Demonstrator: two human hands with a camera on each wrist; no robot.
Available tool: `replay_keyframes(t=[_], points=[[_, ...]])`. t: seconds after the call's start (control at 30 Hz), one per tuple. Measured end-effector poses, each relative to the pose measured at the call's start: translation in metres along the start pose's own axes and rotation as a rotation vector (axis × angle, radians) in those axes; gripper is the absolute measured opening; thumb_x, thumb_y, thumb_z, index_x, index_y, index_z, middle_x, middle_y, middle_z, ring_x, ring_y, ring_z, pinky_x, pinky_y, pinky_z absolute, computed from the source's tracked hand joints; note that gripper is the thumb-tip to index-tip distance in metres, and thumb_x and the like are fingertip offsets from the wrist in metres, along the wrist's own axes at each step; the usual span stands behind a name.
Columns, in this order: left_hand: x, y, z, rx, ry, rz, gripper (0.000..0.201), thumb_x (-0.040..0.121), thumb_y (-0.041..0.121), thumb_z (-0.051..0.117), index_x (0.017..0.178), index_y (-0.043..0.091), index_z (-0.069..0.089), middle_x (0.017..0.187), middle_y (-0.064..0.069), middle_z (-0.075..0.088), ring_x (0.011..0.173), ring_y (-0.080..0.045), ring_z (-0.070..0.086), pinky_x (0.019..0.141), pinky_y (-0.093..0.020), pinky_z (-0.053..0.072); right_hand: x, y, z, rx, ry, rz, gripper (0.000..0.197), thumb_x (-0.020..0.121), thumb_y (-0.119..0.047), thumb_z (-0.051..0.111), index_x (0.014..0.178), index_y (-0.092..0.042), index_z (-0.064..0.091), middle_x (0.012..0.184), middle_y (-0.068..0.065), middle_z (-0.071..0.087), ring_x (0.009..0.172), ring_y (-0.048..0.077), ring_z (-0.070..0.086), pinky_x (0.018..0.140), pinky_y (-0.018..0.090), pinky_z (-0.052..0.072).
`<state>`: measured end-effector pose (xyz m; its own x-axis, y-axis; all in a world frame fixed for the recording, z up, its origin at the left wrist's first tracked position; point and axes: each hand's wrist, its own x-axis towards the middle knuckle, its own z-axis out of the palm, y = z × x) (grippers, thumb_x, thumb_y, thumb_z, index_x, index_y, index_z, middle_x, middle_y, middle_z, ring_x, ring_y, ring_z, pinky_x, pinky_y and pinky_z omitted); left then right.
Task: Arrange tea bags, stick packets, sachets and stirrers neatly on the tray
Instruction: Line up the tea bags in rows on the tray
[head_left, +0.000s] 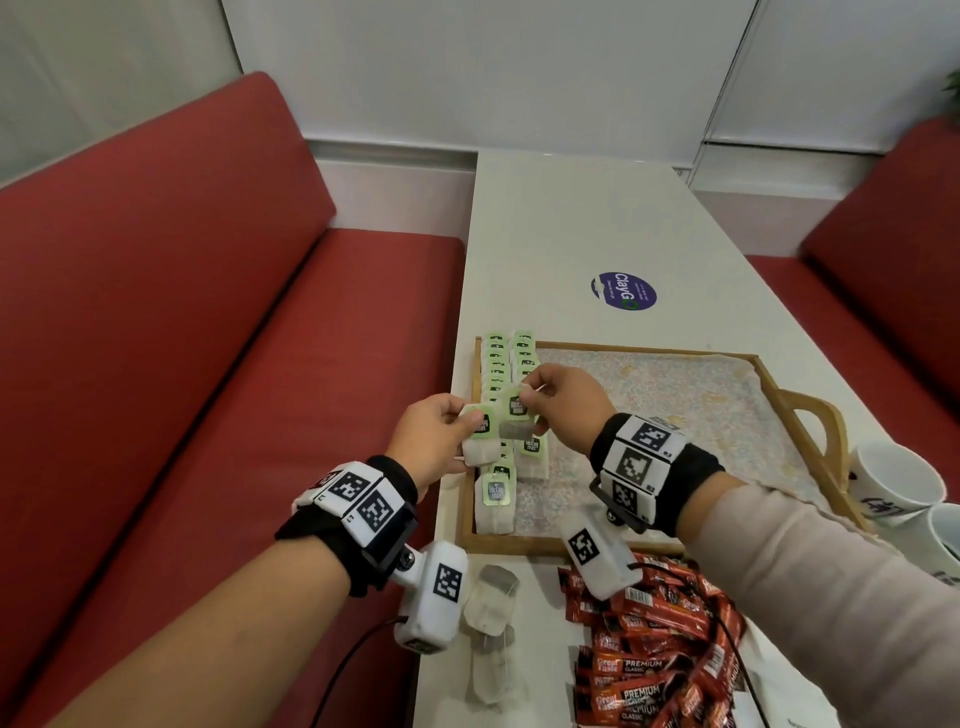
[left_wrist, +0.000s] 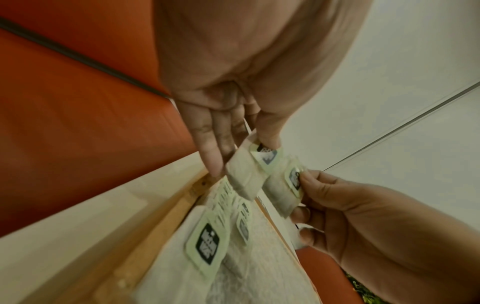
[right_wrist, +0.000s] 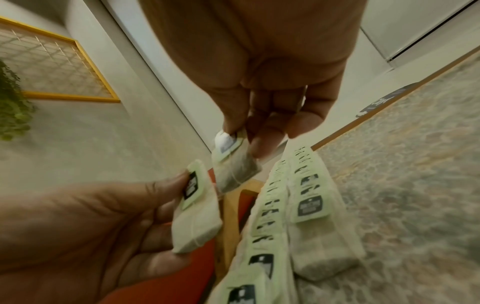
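While held above the wooden tray (head_left: 769, 382) at its nine o'clock edge, two white paper tea bags with green tags are pinched: one (head_left: 478, 436) by the left hand (head_left: 434, 441), one (head_left: 517, 415) by the right hand (head_left: 566, 405). Judged light, limp, tearable; best gripped at the tag.

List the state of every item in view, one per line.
Left hand: pinches a tea bag above the tray's left edge.
Right hand: pinches another tea bag.
Tray: two tea bag rows along its left side.
Red stick packets: heaped on the table, unsorted.
Loose tea bags: off the tray.
Mugs: right of the tray.
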<state>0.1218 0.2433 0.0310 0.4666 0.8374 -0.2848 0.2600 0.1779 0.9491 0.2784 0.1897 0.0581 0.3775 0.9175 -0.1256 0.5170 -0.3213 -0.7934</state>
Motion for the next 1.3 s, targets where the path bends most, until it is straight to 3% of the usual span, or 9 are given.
replay_keyframes(t=[0.1, 0.27, 0.5, 0.67, 0.77, 0.83, 0.97, 1.17, 1.3], points=[[0.001, -0.002, -0.003, 0.025, 0.036, 0.009, 0.01, 0.096, 0.017, 0.055, 0.086, 0.017, 0.058, 0.096, -0.008, 0.064, 0.084, -0.02, 0.06, 0.058, -0.026, 0.052, -0.001, 0.007, -0.006, -0.064, -0.002, 0.053, 0.02, 0.095, -0.015, 0.053, 0.076, -0.019, 0.051, 0.09, 0.009, 0.065, 0.057, 0.014, 0.059, 0.05, 0.019, 0.043], [0.001, -0.001, -0.002, 0.024, 0.024, 0.001, 0.01, 0.096, 0.016, 0.054, 0.087, 0.016, 0.056, 0.097, -0.008, 0.064, 0.077, -0.016, 0.06, 0.056, -0.025, 0.053, -0.007, 0.018, -0.007, -0.138, -0.131, 0.141, 0.019, 0.096, -0.012, 0.052, 0.078, -0.02, 0.05, 0.081, 0.002, 0.065, 0.053, 0.01, 0.058, 0.049, 0.021, 0.039], [0.002, 0.001, 0.001, 0.008, 0.002, -0.011, 0.006, 0.097, 0.016, 0.053, 0.095, 0.011, 0.055, 0.098, -0.009, 0.065, 0.077, -0.015, 0.062, 0.057, -0.025, 0.055, -0.012, 0.026, 0.005, -0.225, -0.288, 0.22, 0.019, 0.093, -0.007, 0.054, 0.077, -0.017, 0.051, 0.073, 0.0, 0.06, 0.048, 0.009, 0.057, 0.048, 0.018, 0.044], [0.002, 0.001, 0.0, -0.001, -0.003, -0.01, 0.008, 0.097, 0.016, 0.053, 0.089, 0.015, 0.055, 0.095, -0.006, 0.064, 0.076, -0.014, 0.063, 0.053, -0.022, 0.054, -0.005, 0.025, 0.008, -0.334, -0.257, 0.232, 0.017, 0.093, -0.012, 0.056, 0.077, -0.017, 0.053, 0.086, 0.005, 0.06, 0.064, 0.015, 0.053, 0.065, 0.026, 0.046], [0.002, 0.001, 0.001, -0.025, -0.005, -0.014, 0.006, 0.097, 0.015, 0.052, 0.091, 0.013, 0.055, 0.089, -0.002, 0.064, 0.072, -0.012, 0.062, 0.049, -0.019, 0.052, -0.001, 0.024, 0.007, -0.366, -0.243, 0.24, 0.006, 0.092, -0.014, 0.058, 0.087, -0.013, 0.055, 0.09, 0.005, 0.058, 0.074, 0.017, 0.053, 0.058, 0.022, 0.042], [0.002, 0.001, 0.001, -0.03, -0.005, -0.012, 0.006, 0.097, 0.015, 0.052, 0.093, 0.012, 0.055, 0.088, -0.001, 0.064, 0.07, -0.011, 0.062, 0.048, -0.018, 0.052, 0.002, 0.024, 0.007, -0.386, -0.239, 0.245, 0.008, 0.091, -0.014, 0.058, 0.085, -0.013, 0.055, 0.089, 0.004, 0.057, 0.079, 0.019, 0.053, 0.056, 0.02, 0.041], [0.002, 0.0, 0.0, -0.03, -0.008, -0.017, 0.006, 0.097, 0.015, 0.052, 0.092, 0.013, 0.055, 0.089, -0.003, 0.063, 0.069, -0.011, 0.061, 0.047, -0.018, 0.052, 0.004, 0.025, 0.008, -0.402, -0.228, 0.259, 0.026, 0.09, -0.013, 0.059, 0.068, -0.02, 0.047, 0.078, 0.0, 0.054, 0.08, 0.02, 0.054, 0.058, 0.022, 0.042], [0.002, 0.0, -0.001, -0.026, -0.009, -0.015, 0.008, 0.097, 0.015, 0.052, 0.089, 0.016, 0.055, 0.089, -0.003, 0.062, 0.067, -0.01, 0.06, 0.049, -0.019, 0.053, -0.001, 0.023, 0.005, -0.319, -0.119, 0.185, 0.019, 0.083, -0.014, 0.068, 0.076, -0.021, 0.052, 0.076, -0.006, 0.053, 0.073, 0.015, 0.052, 0.061, 0.024, 0.042], [0.002, -0.001, 0.0, -0.017, 0.002, -0.008, 0.006, 0.097, 0.016, 0.053, 0.093, 0.013, 0.056, 0.09, -0.003, 0.062, 0.067, -0.01, 0.06, 0.053, -0.022, 0.055, -0.005, 0.022, 0.007, -0.352, -0.254, 0.152, 0.005, 0.083, -0.011, 0.068, 0.082, -0.016, 0.068, 0.079, -0.006, 0.061, 0.08, 0.012, 0.057, 0.074, 0.024, 0.048]])
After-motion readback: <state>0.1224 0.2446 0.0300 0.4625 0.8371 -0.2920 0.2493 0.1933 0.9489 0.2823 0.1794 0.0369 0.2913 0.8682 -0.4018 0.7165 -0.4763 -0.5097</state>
